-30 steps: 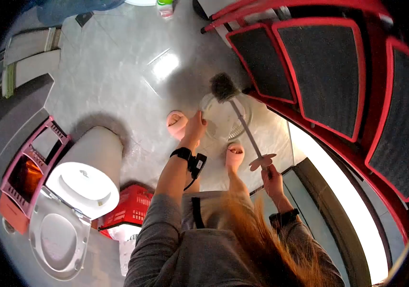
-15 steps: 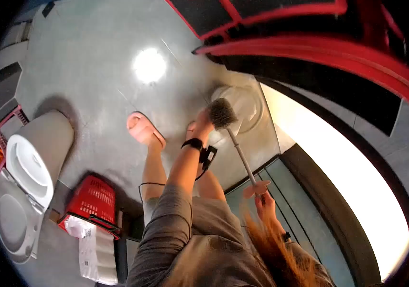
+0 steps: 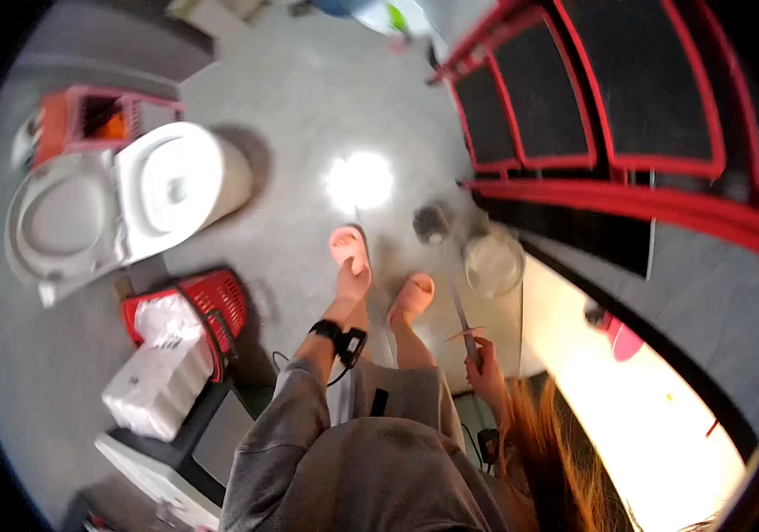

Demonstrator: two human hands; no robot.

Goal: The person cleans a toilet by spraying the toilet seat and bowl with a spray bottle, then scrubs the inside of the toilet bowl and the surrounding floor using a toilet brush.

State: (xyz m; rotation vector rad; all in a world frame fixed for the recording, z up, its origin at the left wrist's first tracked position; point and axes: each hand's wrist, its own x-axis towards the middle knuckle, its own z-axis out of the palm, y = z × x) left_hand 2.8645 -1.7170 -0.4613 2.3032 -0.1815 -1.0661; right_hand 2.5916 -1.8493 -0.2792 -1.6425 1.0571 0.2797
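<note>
The right hand [image 3: 486,371]'s fingers grasp the long-handled brush with dark round bristles [image 3: 431,224], its head at eleven o'clock from them and now apart from the left hand [image 3: 353,280], whose fingers look loose and empty.

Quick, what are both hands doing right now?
Left hand: nothing seen in it; too blurred to tell if open or closed.
Right hand: closed around the handle of the brush.
</note>
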